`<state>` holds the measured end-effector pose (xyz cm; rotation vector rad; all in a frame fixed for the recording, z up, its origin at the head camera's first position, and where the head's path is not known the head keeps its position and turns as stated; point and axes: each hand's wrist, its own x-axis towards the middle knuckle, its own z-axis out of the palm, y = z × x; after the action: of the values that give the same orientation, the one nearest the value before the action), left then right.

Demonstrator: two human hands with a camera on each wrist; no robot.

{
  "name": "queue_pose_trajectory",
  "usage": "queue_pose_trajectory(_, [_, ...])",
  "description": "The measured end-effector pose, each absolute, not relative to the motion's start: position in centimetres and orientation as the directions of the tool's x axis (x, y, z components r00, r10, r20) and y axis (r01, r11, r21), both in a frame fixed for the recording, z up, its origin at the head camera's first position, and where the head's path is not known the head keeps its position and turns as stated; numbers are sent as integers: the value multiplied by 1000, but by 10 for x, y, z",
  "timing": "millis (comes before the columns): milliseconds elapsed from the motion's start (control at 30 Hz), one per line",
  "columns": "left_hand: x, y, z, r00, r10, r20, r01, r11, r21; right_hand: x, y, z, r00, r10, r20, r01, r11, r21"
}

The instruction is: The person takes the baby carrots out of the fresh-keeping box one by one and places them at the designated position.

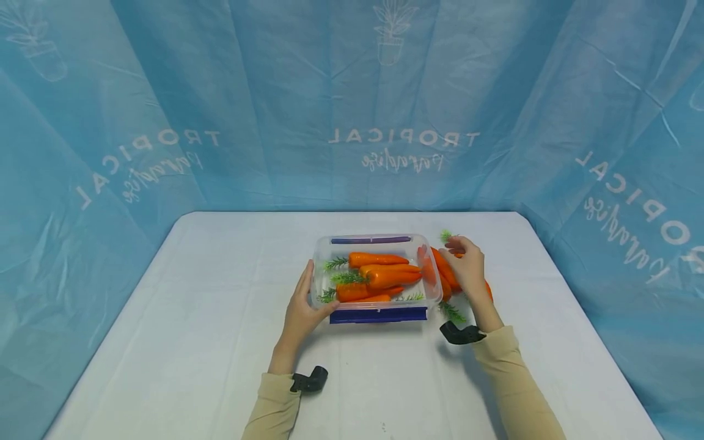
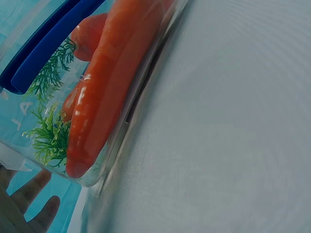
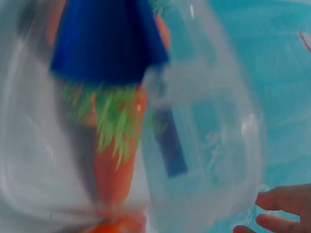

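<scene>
A clear plastic box [image 1: 432, 300] with blue clip flaps [image 1: 378, 315] stands on the table, holding several orange carrots [image 1: 390, 278] with green leafy tops. My left hand [image 1: 299, 313] rests against its left side, thumb at the front left corner and fingers stretched along the wall. In the left wrist view those fingers [image 2: 34, 191] spread beside the box. To the right of the box, my right hand [image 1: 469, 267] hovers over a pile of loose carrots [image 1: 448, 275], partly hiding them. A green leafy top [image 1: 445, 234] shows just beyond its fingertips. The right wrist view shows loosely bent fingers [image 3: 284, 201] with nothing between them.
The box and carrots lie on a white-covered table [image 1: 231, 318]. A blue printed curtain [image 1: 286, 104] closes off the back and both sides. Each wrist wears a black camera mount [image 1: 310, 380]. More leaves [image 1: 453, 313] poke out at the front of the loose pile.
</scene>
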<state>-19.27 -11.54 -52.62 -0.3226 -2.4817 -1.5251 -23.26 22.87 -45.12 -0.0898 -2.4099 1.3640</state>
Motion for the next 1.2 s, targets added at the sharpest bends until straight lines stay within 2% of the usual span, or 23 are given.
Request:
queue_pose_trajectory(233, [-193, -115, -527, -957, 79, 279, 283, 460, 842, -231, 204, -442, -926, 197, 321, -182, 512, -839])
queue_pose_trajectory(400, [-193, -115, -526, -956, 78, 283, 287, 459, 841, -233, 187, -442, -937, 95, 337, -247, 503, -828])
queue_pose_trajectory(1000, [-191, -118, -525, -955, 79, 287, 291, 445, 847, -248, 162, -464, -960, -171, 222, -279, 495, -823])
queue_pose_trajectory(1200, [-191, -117, -525, -955, 81, 286, 291, 449, 845, -250, 162, -467, -962, -237, 133, -238, 493, -837])
